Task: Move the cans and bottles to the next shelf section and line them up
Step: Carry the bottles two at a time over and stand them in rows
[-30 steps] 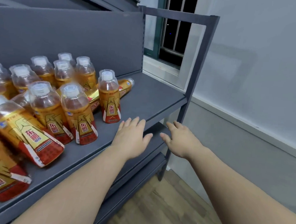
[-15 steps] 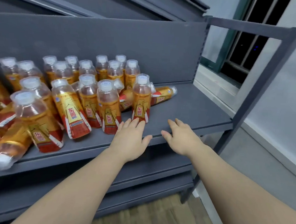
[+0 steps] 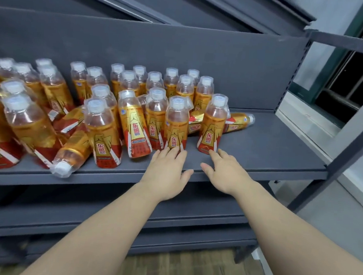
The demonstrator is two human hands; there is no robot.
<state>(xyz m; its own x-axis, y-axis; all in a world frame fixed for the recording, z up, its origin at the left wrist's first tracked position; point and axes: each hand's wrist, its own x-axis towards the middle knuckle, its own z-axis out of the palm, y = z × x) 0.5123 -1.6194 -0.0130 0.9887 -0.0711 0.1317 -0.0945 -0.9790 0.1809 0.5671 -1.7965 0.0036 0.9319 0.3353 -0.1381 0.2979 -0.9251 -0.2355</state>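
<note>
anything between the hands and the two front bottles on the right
Nothing visible. The left hand is at the base of one bottle, the right hand at the base of the rightmost upright bottle; only bare shelf lies around them.

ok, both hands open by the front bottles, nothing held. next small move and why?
Probably curl the right hand round the rightmost upright bottle: its fingertips are at that bottle's base, it holds nothing, and bare shelf lies to the right. The left hand sits likewise by the neighbouring bottle.
</note>
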